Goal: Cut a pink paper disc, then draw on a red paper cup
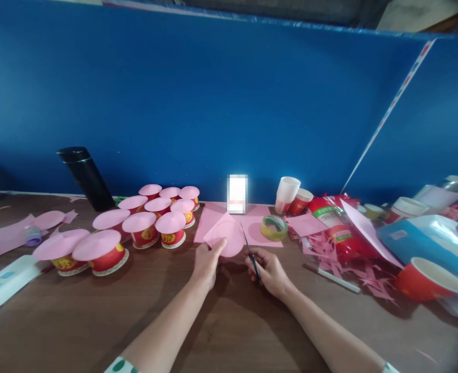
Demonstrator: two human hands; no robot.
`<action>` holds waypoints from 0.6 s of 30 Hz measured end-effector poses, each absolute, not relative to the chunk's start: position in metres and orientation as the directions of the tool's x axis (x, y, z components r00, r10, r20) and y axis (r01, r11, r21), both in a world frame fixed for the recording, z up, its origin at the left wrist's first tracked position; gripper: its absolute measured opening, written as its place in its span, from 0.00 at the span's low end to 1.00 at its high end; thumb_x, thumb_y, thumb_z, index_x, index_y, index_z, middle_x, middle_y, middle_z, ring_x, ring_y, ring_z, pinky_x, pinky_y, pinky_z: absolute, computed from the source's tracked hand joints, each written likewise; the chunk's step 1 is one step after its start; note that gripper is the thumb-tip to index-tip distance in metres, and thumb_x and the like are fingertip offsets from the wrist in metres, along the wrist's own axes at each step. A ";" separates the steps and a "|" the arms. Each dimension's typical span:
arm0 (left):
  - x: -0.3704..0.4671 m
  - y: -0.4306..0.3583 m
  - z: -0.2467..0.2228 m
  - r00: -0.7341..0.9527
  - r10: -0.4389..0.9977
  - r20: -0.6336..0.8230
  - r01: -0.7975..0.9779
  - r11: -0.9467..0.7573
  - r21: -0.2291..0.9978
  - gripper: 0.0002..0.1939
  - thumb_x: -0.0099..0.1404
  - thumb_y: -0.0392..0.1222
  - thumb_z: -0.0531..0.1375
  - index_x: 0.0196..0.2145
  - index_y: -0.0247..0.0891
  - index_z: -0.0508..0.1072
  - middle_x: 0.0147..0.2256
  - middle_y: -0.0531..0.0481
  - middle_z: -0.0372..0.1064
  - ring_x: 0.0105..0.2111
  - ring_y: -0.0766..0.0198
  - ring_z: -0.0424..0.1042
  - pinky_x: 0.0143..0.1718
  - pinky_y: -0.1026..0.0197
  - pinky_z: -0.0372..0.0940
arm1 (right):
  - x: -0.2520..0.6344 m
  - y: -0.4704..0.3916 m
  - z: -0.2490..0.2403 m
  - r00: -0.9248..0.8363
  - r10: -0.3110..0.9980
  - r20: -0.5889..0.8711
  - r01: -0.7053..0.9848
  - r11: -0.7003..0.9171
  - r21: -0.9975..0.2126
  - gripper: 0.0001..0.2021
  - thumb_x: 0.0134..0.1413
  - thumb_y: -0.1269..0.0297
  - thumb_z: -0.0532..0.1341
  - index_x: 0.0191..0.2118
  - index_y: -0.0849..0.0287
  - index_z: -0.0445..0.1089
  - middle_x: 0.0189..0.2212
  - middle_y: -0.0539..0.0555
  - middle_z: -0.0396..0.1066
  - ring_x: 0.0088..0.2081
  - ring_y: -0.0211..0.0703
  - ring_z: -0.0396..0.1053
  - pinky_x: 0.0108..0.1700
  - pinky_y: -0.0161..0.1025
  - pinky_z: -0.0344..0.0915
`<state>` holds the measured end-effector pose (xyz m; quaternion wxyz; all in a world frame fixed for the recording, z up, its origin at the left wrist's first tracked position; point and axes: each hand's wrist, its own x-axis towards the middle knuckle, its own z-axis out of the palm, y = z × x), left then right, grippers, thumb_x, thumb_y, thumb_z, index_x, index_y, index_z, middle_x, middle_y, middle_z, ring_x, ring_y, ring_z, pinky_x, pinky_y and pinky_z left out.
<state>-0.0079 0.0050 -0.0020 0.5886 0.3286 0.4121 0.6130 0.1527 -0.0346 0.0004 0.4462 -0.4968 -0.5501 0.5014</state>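
Note:
My left hand [206, 263] pinches a piece of pink paper [228, 239] that has a circle outline on it and a pointed corner at its far side. The thumb lies on top of the sheet. In my right hand [268, 272] is a pair of scissors [254, 261], its blades pointing away from me along the paper's right edge. Whether the blades touch the paper, I cannot tell. Behind the hands lie flat pink sheets [262, 228], with a roll of tape [273, 228] on their right part.
Several red cups topped with pink paper discs [139, 223] stand at left, near a black flask [87, 178] and a power strip [7, 285]. At right are stacked cups [288, 192], pink scraps [372, 274], a pen [338, 280] and a red cup [427, 280]. A blue partition [213, 103] rises behind.

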 end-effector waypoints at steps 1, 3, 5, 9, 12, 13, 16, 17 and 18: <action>-0.008 0.006 -0.003 -0.093 0.993 -0.078 -0.450 0.028 0.892 0.23 0.43 0.44 0.68 0.36 0.27 0.74 0.30 0.41 0.74 0.32 0.57 0.73 0.37 0.57 0.64 | 0.153 -0.035 0.001 -0.105 0.994 -0.009 0.102 0.002 -0.995 0.18 0.46 0.54 0.60 0.40 0.62 0.66 0.16 0.45 0.61 0.16 0.31 0.59 0.15 0.27 0.53; -0.009 0.007 -0.004 -0.093 0.993 -0.073 -0.454 0.023 0.891 0.23 0.43 0.44 0.68 0.36 0.27 0.74 0.30 0.41 0.74 0.33 0.57 0.72 0.37 0.57 0.64 | 0.152 -0.035 0.001 -0.102 0.995 -0.008 0.105 0.002 -0.994 0.19 0.45 0.53 0.61 0.40 0.62 0.66 0.16 0.44 0.61 0.16 0.31 0.59 0.15 0.27 0.53; -0.010 0.007 -0.004 -0.088 0.993 -0.074 -0.461 0.025 0.887 0.24 0.43 0.45 0.68 0.37 0.28 0.74 0.30 0.42 0.74 0.33 0.57 0.73 0.37 0.57 0.64 | 0.152 -0.035 0.001 -0.105 0.994 -0.006 0.109 0.005 -0.994 0.19 0.45 0.53 0.61 0.40 0.62 0.66 0.16 0.45 0.62 0.16 0.31 0.59 0.15 0.27 0.54; -0.010 0.008 -0.004 -0.092 0.994 -0.066 -0.469 0.015 0.883 0.24 0.43 0.45 0.68 0.37 0.29 0.74 0.31 0.42 0.74 0.33 0.58 0.73 0.38 0.57 0.64 | 0.153 -0.034 -0.002 -0.111 0.994 0.001 0.113 0.014 -0.993 0.18 0.47 0.54 0.60 0.41 0.61 0.66 0.17 0.45 0.61 0.16 0.31 0.59 0.16 0.28 0.54; -0.011 0.009 -0.003 -0.097 0.993 -0.073 -0.474 0.019 0.880 0.23 0.43 0.45 0.68 0.37 0.29 0.74 0.31 0.42 0.74 0.32 0.58 0.73 0.38 0.57 0.64 | 0.153 -0.034 -0.004 -0.117 0.993 0.002 0.099 0.014 -0.995 0.17 0.46 0.55 0.61 0.40 0.61 0.66 0.17 0.44 0.61 0.16 0.31 0.58 0.18 0.29 0.57; -0.012 0.010 -0.003 -0.097 0.992 -0.078 -0.476 0.022 0.879 0.23 0.43 0.45 0.68 0.37 0.29 0.74 0.31 0.42 0.74 0.32 0.58 0.73 0.37 0.57 0.64 | 0.153 -0.033 -0.005 -0.117 0.993 0.005 0.097 0.016 -0.995 0.17 0.46 0.56 0.61 0.40 0.61 0.66 0.17 0.44 0.61 0.16 0.31 0.58 0.18 0.29 0.57; -0.013 0.011 -0.001 -0.091 0.993 -0.075 -0.476 0.023 0.879 0.23 0.43 0.46 0.68 0.36 0.30 0.74 0.31 0.42 0.74 0.32 0.58 0.73 0.36 0.57 0.64 | 0.153 -0.033 -0.007 -0.120 0.993 0.014 0.100 0.026 -0.995 0.17 0.46 0.55 0.61 0.40 0.61 0.66 0.16 0.44 0.61 0.16 0.31 0.58 0.19 0.30 0.58; -0.014 0.011 0.000 -0.089 0.993 -0.071 -0.475 0.021 0.880 0.24 0.43 0.46 0.68 0.37 0.30 0.74 0.32 0.42 0.74 0.32 0.58 0.73 0.36 0.57 0.64 | 0.153 -0.033 -0.008 -0.119 0.993 0.020 0.099 0.032 -0.995 0.17 0.46 0.55 0.61 0.40 0.61 0.66 0.16 0.44 0.61 0.16 0.31 0.58 0.19 0.30 0.59; -0.014 0.011 0.001 -0.086 0.994 -0.067 -0.473 0.019 0.881 0.24 0.43 0.46 0.68 0.37 0.30 0.74 0.32 0.42 0.74 0.32 0.58 0.73 0.36 0.57 0.65 | 0.153 -0.033 -0.008 -0.113 0.993 0.028 0.095 0.039 -0.995 0.17 0.47 0.54 0.60 0.40 0.61 0.66 0.17 0.44 0.61 0.16 0.31 0.59 0.19 0.30 0.59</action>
